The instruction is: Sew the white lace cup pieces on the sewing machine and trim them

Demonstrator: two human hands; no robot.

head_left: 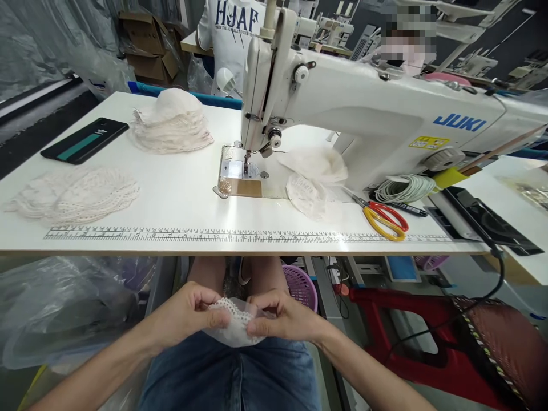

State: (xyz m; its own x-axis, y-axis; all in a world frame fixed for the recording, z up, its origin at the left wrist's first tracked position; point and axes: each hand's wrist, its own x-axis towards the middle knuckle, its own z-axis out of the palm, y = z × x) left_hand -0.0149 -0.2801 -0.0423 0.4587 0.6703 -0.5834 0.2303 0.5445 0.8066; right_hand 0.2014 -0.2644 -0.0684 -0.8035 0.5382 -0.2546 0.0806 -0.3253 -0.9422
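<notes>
- Left hand [188,314] and right hand [285,317]: fingers pinched on lace-edged fabric piece [235,328], held over lap, below table edge [240,246].
- Juki sewing machine [368,108] on table; scissors [383,220] right of it; stacked lace cups [171,123] left.

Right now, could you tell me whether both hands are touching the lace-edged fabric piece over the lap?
Touching. The head view shows the left hand and right hand pinching the lace-edged fabric piece by its trim.

White lace piece [234,325]; red-yellow scissors [385,220]; white sewing machine [363,108], blue lettering; purple basket [299,285]; blue jeans [231,377].
</notes>
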